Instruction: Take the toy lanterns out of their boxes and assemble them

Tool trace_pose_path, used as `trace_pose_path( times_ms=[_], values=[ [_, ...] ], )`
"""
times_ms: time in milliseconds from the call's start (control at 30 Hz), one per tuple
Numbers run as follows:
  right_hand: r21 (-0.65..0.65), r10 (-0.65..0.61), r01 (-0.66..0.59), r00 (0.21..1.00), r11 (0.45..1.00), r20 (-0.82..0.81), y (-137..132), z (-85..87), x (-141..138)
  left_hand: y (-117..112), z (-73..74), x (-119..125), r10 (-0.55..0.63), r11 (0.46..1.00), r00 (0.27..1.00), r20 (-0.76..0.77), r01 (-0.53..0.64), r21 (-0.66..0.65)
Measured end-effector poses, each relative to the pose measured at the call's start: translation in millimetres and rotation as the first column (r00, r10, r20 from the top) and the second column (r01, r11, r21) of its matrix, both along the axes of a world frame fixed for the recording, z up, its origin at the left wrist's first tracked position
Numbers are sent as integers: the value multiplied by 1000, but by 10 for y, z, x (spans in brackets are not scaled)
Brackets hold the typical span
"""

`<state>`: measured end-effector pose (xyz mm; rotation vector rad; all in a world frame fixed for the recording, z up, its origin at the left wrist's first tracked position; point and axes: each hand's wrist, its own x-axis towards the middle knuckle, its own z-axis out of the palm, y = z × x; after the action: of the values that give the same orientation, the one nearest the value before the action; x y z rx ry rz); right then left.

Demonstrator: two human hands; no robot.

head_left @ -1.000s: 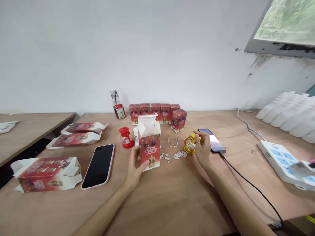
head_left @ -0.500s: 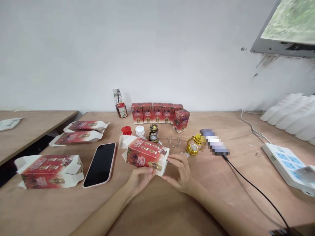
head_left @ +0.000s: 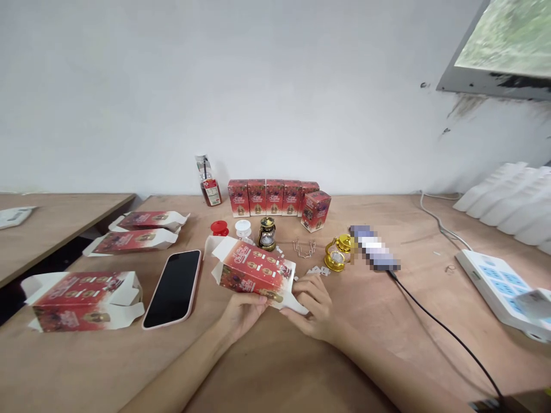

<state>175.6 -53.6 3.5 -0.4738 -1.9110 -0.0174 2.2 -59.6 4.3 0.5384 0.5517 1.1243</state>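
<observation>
A red printed cardboard box [head_left: 257,268] lies tilted above the table, its white flaps standing out at the left end. My left hand [head_left: 246,314] grips its lower side, with the thumb on the printed face. At the box's right end, my right hand [head_left: 312,304] pinches a white flap between thumb and curled fingers. Behind the box stand a black-and-gold mini lantern [head_left: 267,234], a white lantern part [head_left: 243,230] and a red one [head_left: 219,228]. A gold mini lantern [head_left: 340,252] is right of my right hand, near small white pieces [head_left: 318,270].
Several closed red boxes [head_left: 274,198] line the wall, beside a bottle [head_left: 210,186]. To the left lie a phone [head_left: 173,289], an opened box [head_left: 84,301] and flatter boxes [head_left: 133,241]. Bent wires [head_left: 304,248], a cabled, pixelated device [head_left: 374,248] and a power strip [head_left: 495,284] are rightward.
My right fingers have curled in, and the white flap at the box's right end now sticks out between them. My left hand keeps its hold on the box.
</observation>
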Motion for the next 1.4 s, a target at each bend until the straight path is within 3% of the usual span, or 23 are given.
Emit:
trace_pose_path(
  times_ms=[200, 433, 667, 767, 900, 1000, 1133, 1233, 1400],
  values=[
    [40, 93, -95, 994, 995, 61, -42, -10, 36, 9, -8, -46, 53, 997, 999, 11, -52, -63],
    [153, -25, -7, 978, 988, 209, -36, -18, 22, 24, -14, -69, 111, 991, 994, -12, -112, -76],
    [95, 30, -35, 998, 995, 53, 1, -94, 26, -102, 86, 1, -87, 994, 995, -45, 90, 61],
    [225, 2, -23, 996, 974, 95, 2, -101, 15, -166, 117, -9, -79, 992, 997, -18, 80, 93],
    [274, 103, -152, 977, 950, 186, -18, -86, -33, -270, 92, -29, -94, 992, 994, -64, 99, 74],
    [290, 19, -80, 978, 954, 208, -36, -63, -48, -348, 85, -57, -96, 995, 993, -67, 98, 28],
    [353, -137, 64, 973, 934, 187, -43, -14, -22, -450, 150, -139, 76, 996, 996, -40, -78, -46],
    [351, -81, -15, 963, 936, 258, -51, -5, -20, -541, 225, -173, 214, 963, 975, -65, -221, -153],
    [304, 35, -153, 932, 940, 361, -114, -13, -57, -661, 414, -156, 404, 814, 873, -273, -479, -328]
  ],
)
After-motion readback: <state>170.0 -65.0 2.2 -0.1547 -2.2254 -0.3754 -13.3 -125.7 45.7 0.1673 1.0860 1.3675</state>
